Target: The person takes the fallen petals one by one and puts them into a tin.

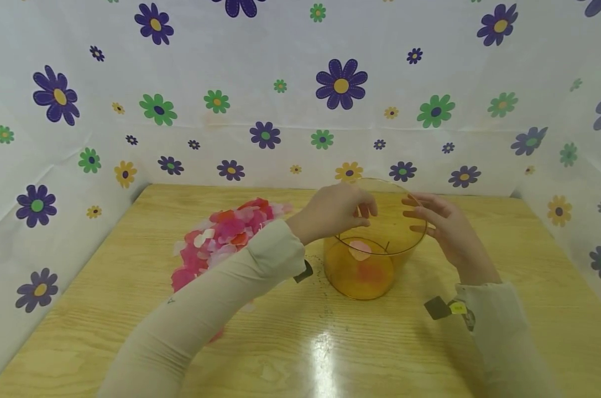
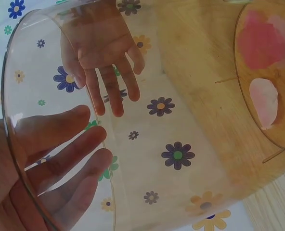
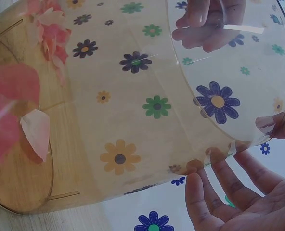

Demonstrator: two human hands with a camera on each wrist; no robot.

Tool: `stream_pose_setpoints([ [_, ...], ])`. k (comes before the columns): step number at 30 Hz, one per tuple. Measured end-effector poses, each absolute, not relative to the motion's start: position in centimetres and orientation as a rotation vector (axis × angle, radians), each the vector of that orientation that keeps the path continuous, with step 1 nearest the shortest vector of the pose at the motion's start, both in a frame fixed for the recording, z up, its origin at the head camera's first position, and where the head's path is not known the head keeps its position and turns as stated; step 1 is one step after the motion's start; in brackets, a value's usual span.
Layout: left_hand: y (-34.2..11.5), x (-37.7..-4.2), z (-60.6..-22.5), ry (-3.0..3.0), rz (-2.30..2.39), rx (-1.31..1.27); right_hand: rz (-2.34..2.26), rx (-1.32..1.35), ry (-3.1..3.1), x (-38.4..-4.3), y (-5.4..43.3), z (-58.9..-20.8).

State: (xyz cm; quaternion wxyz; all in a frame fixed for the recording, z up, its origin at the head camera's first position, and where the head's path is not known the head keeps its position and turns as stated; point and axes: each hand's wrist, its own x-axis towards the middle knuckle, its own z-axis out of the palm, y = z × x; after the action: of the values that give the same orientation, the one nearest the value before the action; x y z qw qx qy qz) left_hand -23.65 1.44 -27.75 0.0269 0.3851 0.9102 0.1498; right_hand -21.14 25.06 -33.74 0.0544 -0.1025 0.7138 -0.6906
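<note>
A clear amber cylindrical container (image 1: 341, 276) stands on the table, its round mouth facing up. My left hand (image 1: 332, 210) hovers at its mouth, fingers loosely bent; the left wrist view shows nothing in those fingers (image 2: 82, 144). On the container's far right side is my right hand (image 1: 444, 224), its fairly straight fingers touching the outer wall near the rim. Inside, a pale pink petal (image 1: 360, 250) shows above deeper pink petals (image 1: 371, 272) at the bottom. Whether the pale petal is falling or resting, I cannot tell.
A loose pile of pink, red and white petals (image 1: 228, 229) lies left of the container, partly hidden by my left sleeve (image 1: 220, 293). A flower-printed white cloth (image 1: 290, 61) rises behind and beside the wooden table (image 1: 280, 348). Dark tabs hang from both cuffs.
</note>
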Motion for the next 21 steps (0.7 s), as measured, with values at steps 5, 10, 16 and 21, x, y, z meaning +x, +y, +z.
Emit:
stream_pose_setpoints([
  [5,1.3,-23.6,-27.8,2.811,0.474,1.182,-2.099,-0.322,2.165,-21.1,25.1,-33.7],
  [10,1.1,-23.6,-27.6,2.816,0.47,1.178,-2.119,-0.323,2.148,-21.1,25.0,-33.6],
  [16,0.0,-23.2,-27.0,2.859,0.467,1.172,-2.132,-0.326,2.131,-21.0,24.9,-33.6],
  [21,-1.7,-22.6,-25.7,2.946,0.445,1.148,-2.133,-0.334,2.129,-21.0,24.9,-33.7],
])
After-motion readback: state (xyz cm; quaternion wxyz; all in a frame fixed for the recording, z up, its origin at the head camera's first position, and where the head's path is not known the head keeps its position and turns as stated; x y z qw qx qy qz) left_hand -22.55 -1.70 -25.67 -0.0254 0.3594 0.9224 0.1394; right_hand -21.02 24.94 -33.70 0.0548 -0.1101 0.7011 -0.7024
